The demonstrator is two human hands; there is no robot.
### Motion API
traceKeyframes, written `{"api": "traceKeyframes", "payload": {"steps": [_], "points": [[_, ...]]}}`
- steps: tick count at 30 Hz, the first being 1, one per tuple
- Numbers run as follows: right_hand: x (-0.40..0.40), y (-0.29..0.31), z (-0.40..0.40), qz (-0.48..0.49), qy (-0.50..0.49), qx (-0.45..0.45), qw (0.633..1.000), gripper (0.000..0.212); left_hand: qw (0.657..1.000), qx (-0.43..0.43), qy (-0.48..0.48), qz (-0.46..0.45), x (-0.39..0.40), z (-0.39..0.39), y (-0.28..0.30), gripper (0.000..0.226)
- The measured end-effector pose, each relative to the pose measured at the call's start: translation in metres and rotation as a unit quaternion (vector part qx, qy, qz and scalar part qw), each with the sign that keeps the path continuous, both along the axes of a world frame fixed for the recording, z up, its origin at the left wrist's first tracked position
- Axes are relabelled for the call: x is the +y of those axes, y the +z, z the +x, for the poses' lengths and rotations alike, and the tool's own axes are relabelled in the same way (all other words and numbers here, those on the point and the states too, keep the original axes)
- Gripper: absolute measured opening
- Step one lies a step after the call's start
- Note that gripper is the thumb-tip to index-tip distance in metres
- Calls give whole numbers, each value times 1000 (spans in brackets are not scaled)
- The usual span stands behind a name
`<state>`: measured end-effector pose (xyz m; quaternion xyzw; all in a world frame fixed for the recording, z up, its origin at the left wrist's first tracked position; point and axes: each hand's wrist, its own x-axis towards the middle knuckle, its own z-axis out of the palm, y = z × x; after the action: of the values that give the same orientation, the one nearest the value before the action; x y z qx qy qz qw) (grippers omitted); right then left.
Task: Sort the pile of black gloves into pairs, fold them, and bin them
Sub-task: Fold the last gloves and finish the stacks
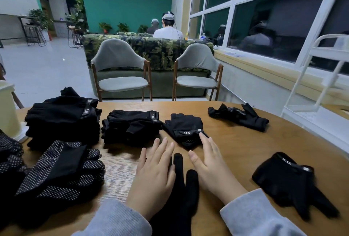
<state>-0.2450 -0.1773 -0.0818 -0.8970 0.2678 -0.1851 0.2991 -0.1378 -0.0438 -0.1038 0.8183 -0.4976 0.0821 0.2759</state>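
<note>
Head view: round wood-grain tabletop (236, 147) with black gloves all over. Two stacks of folded gloves (64, 120) back left, dotted-grip gloves (60, 169) front left. Left hand (154, 175) and right hand (211, 167) flat, fingers spread, holding nothing, on either side of a long-fingered glove (181, 184). Beyond: grey chairs (120, 69), leaf-print sofa, teal wall, dark windows.

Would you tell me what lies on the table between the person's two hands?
In the head view, a black glove, fingers pointing away, lies between the left hand and right hand.
</note>
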Motion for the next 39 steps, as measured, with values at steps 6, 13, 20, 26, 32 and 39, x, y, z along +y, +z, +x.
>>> {"api": "traceKeyframes", "payload": {"steps": [6, 13, 20, 26, 32, 39], "points": [[-10, 2, -24, -22, -140, 54, 988, 63, 995, 9, -93, -43, 4, -4, 2, 57], [-19, -1, -57, -61, -250, 187, 948, 61, 984, -48, -172, -23, 0, -8, -5, 52], [-24, 3, -68, -19, -338, 221, 915, 62, 987, -13, -157, 0, 1, -6, -6, 57], [-24, 1, -68, -22, -317, 239, 918, 57, 990, -5, -142, 18, 3, -6, -4, 63], [-28, 6, -76, -50, -305, 230, 923, 51, 991, -2, -128, 38, 3, -5, -3, 69], [-32, 3, -88, -94, -264, 213, 936, 44, 991, 1, -123, 43, 3, -6, -2, 73]]}}
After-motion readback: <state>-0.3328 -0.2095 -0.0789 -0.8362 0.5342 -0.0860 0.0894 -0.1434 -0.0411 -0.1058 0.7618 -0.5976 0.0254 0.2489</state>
